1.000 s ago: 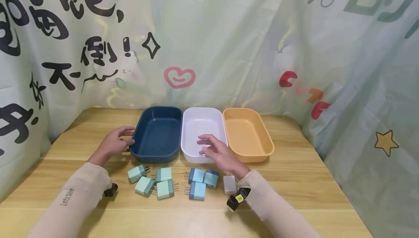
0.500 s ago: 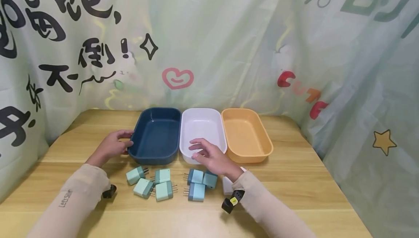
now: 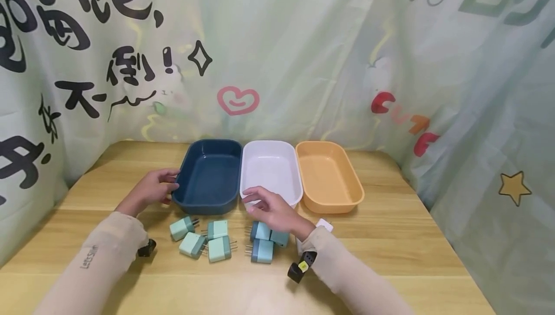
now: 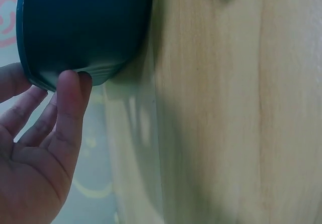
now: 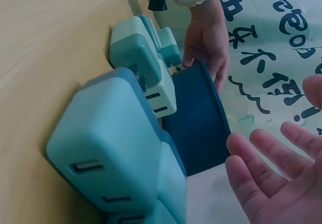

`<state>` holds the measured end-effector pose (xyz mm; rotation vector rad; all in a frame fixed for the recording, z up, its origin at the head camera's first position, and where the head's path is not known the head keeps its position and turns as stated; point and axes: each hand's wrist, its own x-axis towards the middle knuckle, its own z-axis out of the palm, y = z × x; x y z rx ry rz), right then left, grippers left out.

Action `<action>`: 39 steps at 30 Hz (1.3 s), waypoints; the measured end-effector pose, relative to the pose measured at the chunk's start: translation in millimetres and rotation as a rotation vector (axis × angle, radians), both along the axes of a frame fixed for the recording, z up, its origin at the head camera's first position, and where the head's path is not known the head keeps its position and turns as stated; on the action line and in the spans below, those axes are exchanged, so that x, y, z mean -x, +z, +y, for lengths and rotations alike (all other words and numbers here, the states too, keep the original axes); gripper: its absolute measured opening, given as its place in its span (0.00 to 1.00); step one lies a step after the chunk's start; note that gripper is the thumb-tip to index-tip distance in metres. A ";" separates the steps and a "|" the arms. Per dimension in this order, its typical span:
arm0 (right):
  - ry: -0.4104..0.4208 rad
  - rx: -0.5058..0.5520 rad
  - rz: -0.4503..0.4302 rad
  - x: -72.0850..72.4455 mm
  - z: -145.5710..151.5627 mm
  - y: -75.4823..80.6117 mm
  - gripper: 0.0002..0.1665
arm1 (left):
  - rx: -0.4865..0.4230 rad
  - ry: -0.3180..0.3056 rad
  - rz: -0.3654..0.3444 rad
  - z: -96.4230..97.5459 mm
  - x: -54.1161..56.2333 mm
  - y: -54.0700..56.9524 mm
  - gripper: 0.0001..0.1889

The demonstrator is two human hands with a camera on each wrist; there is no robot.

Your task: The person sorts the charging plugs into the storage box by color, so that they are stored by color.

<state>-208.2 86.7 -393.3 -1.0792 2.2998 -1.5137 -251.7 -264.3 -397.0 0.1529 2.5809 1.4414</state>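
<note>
My left hand (image 3: 149,190) touches the left side of a navy tray (image 3: 210,175), its fairly straight fingertips at the wall and rim, as the left wrist view (image 4: 40,148) shows too. Over the front edge of a white tray (image 3: 270,165) hovers my right hand (image 3: 274,211), fingers loosely bent and nothing between them. Below it lie light-blue plug chargers (image 3: 262,251), partly covered by the hand. One fills much of the right wrist view, a blue charger (image 5: 105,143) with two USB slots. Several mint-green chargers (image 3: 219,249) lie in front of the navy tray.
An orange tray (image 3: 330,175) stands right of the white one, the three side by side. A pale charger (image 3: 324,225) is partly hidden behind the right wrist. A printed curtain (image 3: 295,64) hangs behind the wooden table (image 3: 403,257).
My right hand has drifted left and slightly toward the front, from over the white tray to its front edge and the blue chargers. The left hand stays at the navy tray.
</note>
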 end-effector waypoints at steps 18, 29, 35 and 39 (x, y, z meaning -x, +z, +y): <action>0.069 -0.149 0.042 -6.3 -21.1 -13.0 0.23 | -0.038 0.033 -0.026 0.0 -2.7 -1.7 0.28; 0.029 -0.240 0.022 -5.4 -31.3 -19.0 0.23 | -0.072 0.042 -0.038 1.5 -3.3 -1.1 0.29; 0.023 -0.283 0.007 -3.6 -35.4 -19.8 0.23 | -0.078 0.051 -0.032 1.9 -2.4 -2.9 0.29; 0.031 -0.295 -0.003 -3.1 -38.9 -20.0 0.23 | -0.079 0.056 -0.032 1.4 -2.6 -4.0 0.29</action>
